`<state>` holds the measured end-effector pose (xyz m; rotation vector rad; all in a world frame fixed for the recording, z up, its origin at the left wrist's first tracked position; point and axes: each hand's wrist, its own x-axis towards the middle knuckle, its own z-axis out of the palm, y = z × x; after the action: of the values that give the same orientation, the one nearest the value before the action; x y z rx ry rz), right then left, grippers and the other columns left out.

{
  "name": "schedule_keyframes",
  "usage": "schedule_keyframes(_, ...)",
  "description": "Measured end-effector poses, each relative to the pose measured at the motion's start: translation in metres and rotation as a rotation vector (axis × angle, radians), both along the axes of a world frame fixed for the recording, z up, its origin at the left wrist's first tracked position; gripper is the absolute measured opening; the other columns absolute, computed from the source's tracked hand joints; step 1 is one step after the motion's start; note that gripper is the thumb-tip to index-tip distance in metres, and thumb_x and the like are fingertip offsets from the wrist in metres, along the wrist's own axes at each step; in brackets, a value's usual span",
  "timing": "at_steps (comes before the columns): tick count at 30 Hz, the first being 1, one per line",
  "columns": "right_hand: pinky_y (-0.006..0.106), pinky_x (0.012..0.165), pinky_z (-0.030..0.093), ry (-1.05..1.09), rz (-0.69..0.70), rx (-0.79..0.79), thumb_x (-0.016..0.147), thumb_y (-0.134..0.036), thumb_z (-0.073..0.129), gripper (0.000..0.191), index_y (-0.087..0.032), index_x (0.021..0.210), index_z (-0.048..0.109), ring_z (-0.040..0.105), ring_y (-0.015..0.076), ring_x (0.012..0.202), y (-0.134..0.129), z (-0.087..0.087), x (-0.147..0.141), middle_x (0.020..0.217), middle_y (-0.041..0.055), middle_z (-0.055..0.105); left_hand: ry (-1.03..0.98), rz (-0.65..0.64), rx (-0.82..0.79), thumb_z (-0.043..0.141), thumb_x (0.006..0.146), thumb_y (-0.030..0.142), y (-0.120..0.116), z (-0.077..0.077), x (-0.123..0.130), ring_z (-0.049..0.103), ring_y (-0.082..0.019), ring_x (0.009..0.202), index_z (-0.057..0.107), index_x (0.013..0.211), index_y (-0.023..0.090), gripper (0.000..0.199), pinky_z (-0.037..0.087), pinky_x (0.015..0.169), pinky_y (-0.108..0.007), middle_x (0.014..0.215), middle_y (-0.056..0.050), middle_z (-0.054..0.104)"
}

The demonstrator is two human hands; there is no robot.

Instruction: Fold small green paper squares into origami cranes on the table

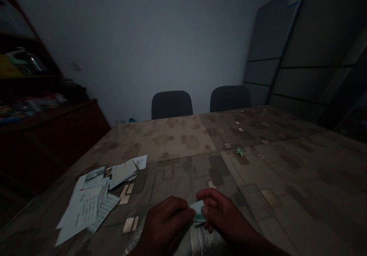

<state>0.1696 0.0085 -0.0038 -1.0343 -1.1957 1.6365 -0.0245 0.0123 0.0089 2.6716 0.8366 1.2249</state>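
Note:
Close to the table's near edge, a small folded piece of pale green paper point(198, 212) is pinched between my two hands. My left hand point(168, 221) grips its left side, the fingers bent over it. On the other side my right hand point(219, 212) has its thumb pressed on the paper, and its fingers curl behind. Part of the paper is covered by my fingers. Farther off to the right, a small folded green paper piece point(240, 151) with pointed ends stands on the patterned tablecloth point(183, 187).
At the left lie printed paper sheets point(83, 206) and a stack of small cards or papers point(123, 173). Two dark chairs point(172, 105) stand behind the far edge. A loaded shelf cabinet point(43, 122) is at left, a tall cabinet point(263, 45) at right. The room is dim.

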Motion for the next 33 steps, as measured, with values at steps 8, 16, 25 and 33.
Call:
schedule_keyframes(8, 0.027, 0.064, 0.044, -0.383, -0.095, 0.382, 0.079, -0.018, 0.057, 0.026, -0.019, 0.105, 0.056, 0.057, 0.016, 0.07, 0.0, 0.014, 0.01, 0.08, 0.0014, 0.06, -0.392, 0.168, -0.746, 0.064, 0.08, 0.017, -0.001, 0.01, 0.008, 0.067, -0.018, 0.072, 0.066, 0.094, 0.021, 0.014, 0.052, 0.065, -0.026, 0.082, -0.003, 0.071)
schedule_keyframes(16, 0.031, 0.069, 0.047, -0.272, -0.124, 0.339, 0.082, -0.026, 0.059, 0.028, -0.018, 0.108, 0.056, 0.06, 0.0188, 0.076, 0.002, 0.012, 0.006, 0.088, 0.0054, 0.064, -0.803, 0.111, -1.27, 0.08, 0.063, 0.027, 0.004, -0.002, 0.028, 0.06, -0.013, 0.044, 0.061, 0.065, 0.015, 0.023, 0.045, 0.046, -0.021, 0.049, -0.001, 0.068)
schedule_keyframes(25, 0.027, 0.062, 0.04, -0.243, -0.095, 0.292, 0.079, -0.028, 0.059, 0.012, -0.017, 0.076, 0.059, 0.052, 0.0158, 0.066, 0.004, 0.004, 0.0, 0.068, -0.0005, 0.056, -1.006, 0.039, -1.291, 0.085, 0.061, 0.031, -0.003, -0.013, 0.029, 0.062, -0.011, 0.051, 0.061, 0.067, 0.014, 0.03, 0.046, 0.053, -0.02, 0.056, -0.003, 0.071)
schedule_keyframes(33, 0.025, 0.062, 0.039, -0.328, -0.132, 0.323, 0.076, -0.021, 0.059, 0.005, -0.017, 0.074, 0.06, 0.052, 0.0156, 0.066, 0.003, 0.006, 0.001, 0.067, -0.0018, 0.055, -0.823, 0.232, -0.941, 0.075, 0.065, 0.017, -0.005, 0.0, 0.03, 0.058, -0.011, 0.058, 0.063, 0.067, 0.018, 0.013, 0.043, 0.055, -0.019, 0.065, 0.004, 0.063)
